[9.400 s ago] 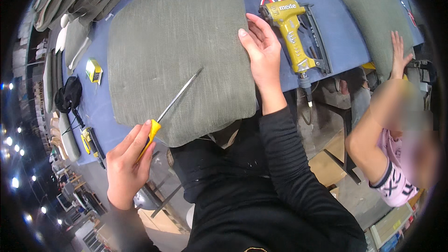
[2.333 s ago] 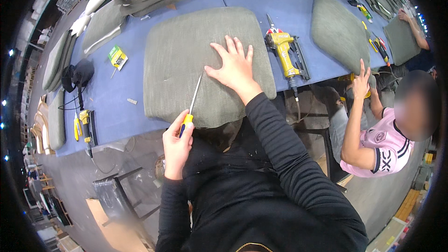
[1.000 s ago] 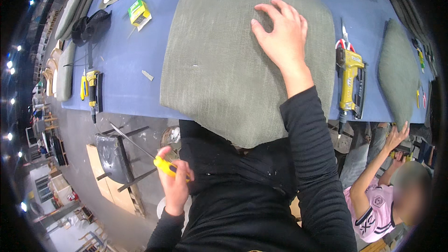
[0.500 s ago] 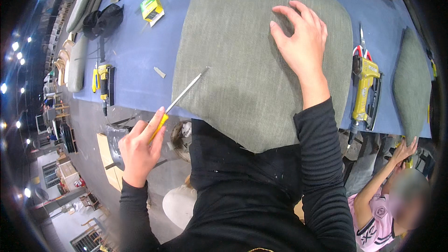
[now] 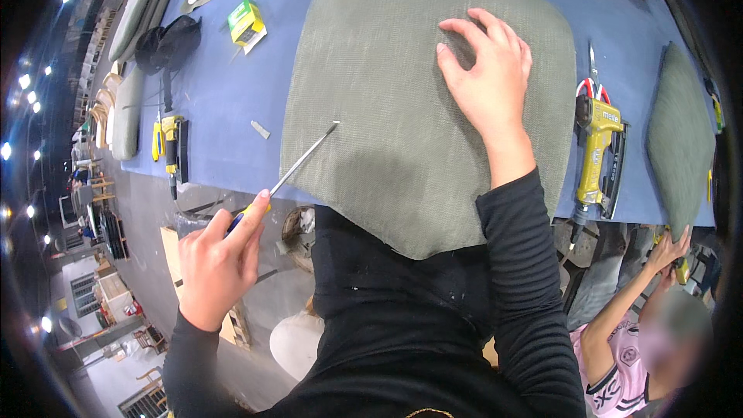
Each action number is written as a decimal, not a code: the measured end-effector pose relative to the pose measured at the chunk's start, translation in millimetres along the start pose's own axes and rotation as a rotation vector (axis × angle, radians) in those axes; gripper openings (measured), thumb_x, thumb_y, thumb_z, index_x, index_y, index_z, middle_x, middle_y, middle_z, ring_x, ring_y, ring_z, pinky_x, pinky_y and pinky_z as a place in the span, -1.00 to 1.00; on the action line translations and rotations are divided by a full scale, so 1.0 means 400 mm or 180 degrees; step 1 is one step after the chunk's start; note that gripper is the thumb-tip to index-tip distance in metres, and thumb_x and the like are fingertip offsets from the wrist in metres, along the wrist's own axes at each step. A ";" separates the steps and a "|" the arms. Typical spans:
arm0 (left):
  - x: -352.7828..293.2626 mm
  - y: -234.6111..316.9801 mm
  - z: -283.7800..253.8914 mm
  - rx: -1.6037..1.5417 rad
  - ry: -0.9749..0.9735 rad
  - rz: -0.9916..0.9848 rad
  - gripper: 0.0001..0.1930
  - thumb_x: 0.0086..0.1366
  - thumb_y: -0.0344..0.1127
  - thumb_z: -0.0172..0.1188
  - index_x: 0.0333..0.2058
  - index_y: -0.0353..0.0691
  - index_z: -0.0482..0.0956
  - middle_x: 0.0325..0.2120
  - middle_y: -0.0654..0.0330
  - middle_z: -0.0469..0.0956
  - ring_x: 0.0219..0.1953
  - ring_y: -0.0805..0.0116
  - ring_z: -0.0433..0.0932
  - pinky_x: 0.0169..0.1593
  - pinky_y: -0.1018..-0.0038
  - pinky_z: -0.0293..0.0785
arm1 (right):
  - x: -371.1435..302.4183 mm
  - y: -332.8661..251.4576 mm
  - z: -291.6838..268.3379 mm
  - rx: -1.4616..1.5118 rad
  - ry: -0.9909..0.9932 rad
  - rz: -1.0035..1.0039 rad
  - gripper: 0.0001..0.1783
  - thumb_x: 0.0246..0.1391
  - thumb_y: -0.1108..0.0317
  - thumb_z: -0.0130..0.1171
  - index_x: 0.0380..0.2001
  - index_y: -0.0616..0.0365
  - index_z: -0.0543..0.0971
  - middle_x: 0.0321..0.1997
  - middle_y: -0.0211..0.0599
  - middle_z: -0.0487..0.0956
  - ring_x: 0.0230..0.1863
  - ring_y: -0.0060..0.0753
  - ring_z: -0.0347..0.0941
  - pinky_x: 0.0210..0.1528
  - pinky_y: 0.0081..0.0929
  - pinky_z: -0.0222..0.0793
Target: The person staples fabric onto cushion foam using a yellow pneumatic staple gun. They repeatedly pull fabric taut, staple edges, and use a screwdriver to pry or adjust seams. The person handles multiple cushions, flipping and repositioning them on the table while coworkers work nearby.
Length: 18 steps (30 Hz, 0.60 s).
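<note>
Gripping a screwdriver (image 5: pixel 302 161) in the left hand (image 5: pixel 220 267), curling around the mostly hidden handle and stretching the index finger out along it. Aiming the thin metal shaft away from the body and off to the right of that hand, over a grey-green cushion (image 5: pixel 387 108). Getting the tip onto a small pale fleck (image 5: pixel 337 121) on the fabric, or at least right beside it, not really being able to tell which.

Looking at that cushion lying ahead and to the right of the left hand, and below the right hand (image 5: pixel 491 81), on a blue surface (image 5: pixel 224 108), poking out over the near edge toward the lap. Holding the right hand loosely spread there, bending the fingers and leaving a gap between thumb and index. Not being able to tell pressing from hovering, tbh.

Also seeing a yellow nail gun (image 5: pixel 600 143) just right of the cushion and of the right hand, with red-and-white scissors (image 5: pixel 593 85) just past it. Spotting a green-and-yellow box (image 5: pixel 246 25) well ahead of the left hand, plus a small grey scrap (image 5: pixel 260 129) nearer to it. Noticing a co-worker's hand (image 5: pixel 667 251) well off to the right of both hands, touching another cushion (image 5: pixel 681 139).
</note>
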<state>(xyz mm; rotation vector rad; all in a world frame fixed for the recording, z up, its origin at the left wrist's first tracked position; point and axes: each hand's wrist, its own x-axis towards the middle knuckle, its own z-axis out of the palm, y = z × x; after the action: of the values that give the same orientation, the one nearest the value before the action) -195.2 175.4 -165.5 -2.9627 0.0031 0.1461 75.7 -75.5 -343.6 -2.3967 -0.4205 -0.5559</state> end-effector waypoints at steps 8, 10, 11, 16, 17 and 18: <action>-0.063 -0.009 0.158 -0.0102 0.0604 0.0011 -0.39 0.25 -0.42 0.47 0.30 0.08 0.71 -0.50 0.24 0.46 -0.58 0.22 0.49 -0.45 0.28 0.40 | 0.007 -0.009 -0.004 0.0059 -0.0011 0.0075 -0.70 0.20 0.11 0.41 -0.01 -0.23 0.80 0.38 -0.30 0.59 0.52 -0.10 0.36 0.65 0.15 -0.02; -0.085 0.001 0.208 -0.0272 0.0660 -0.0152 -0.39 0.24 -0.42 0.48 0.29 0.08 0.72 -0.49 0.24 0.47 -0.57 0.22 0.49 -0.45 0.29 0.41 | 0.004 -0.003 -0.003 0.0028 -0.0020 0.0049 -0.70 0.19 0.11 0.41 -0.01 -0.24 0.80 0.38 -0.31 0.59 0.52 -0.10 0.36 0.65 0.15 -0.02; -0.091 0.002 0.220 -0.0345 0.0684 -0.0232 -0.39 0.24 -0.42 0.48 0.29 0.08 0.72 -0.49 0.24 0.47 -0.57 0.22 0.50 -0.44 0.30 0.41 | 0.007 0.000 -0.001 0.0012 -0.0001 0.0031 -0.70 0.19 0.11 0.41 -0.01 -0.24 0.80 0.38 -0.32 0.59 0.52 -0.10 0.37 0.65 0.14 -0.01; -0.066 -0.004 0.199 -0.0267 0.0720 -0.0055 -0.40 0.23 -0.44 0.46 0.27 0.07 0.73 -0.49 0.25 0.46 -0.58 0.25 0.49 -0.46 0.32 0.39 | 0.011 0.003 0.000 0.0000 -0.0023 -0.0005 -0.71 0.17 0.11 0.42 -0.03 -0.26 0.80 0.36 -0.35 0.60 0.50 -0.12 0.38 0.64 0.08 0.01; -0.054 -0.016 0.174 -0.0239 0.0666 0.0024 -0.40 0.22 -0.44 0.45 0.27 0.08 0.73 -0.49 0.26 0.45 -0.58 0.26 0.48 -0.46 0.32 0.38 | 0.011 0.006 -0.003 0.0007 -0.0031 0.0010 -0.71 0.17 0.11 0.43 -0.03 -0.26 0.80 0.36 -0.35 0.60 0.50 -0.12 0.39 0.64 0.07 0.02; -0.045 -0.025 0.154 -0.0213 0.0618 0.0102 -0.39 0.21 -0.44 0.45 0.27 0.08 0.73 -0.49 0.26 0.44 -0.58 0.26 0.47 -0.46 0.33 0.38 | 0.009 0.007 -0.002 0.0012 -0.0036 0.0022 -0.71 0.16 0.11 0.43 -0.04 -0.26 0.80 0.36 -0.36 0.60 0.49 -0.12 0.39 0.64 0.06 0.02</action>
<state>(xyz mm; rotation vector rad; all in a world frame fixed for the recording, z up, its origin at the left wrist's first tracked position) -219.1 195.9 -222.3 -3.0314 0.0721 -0.1404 79.7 -77.5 -342.5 -2.3977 -0.4178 -0.5381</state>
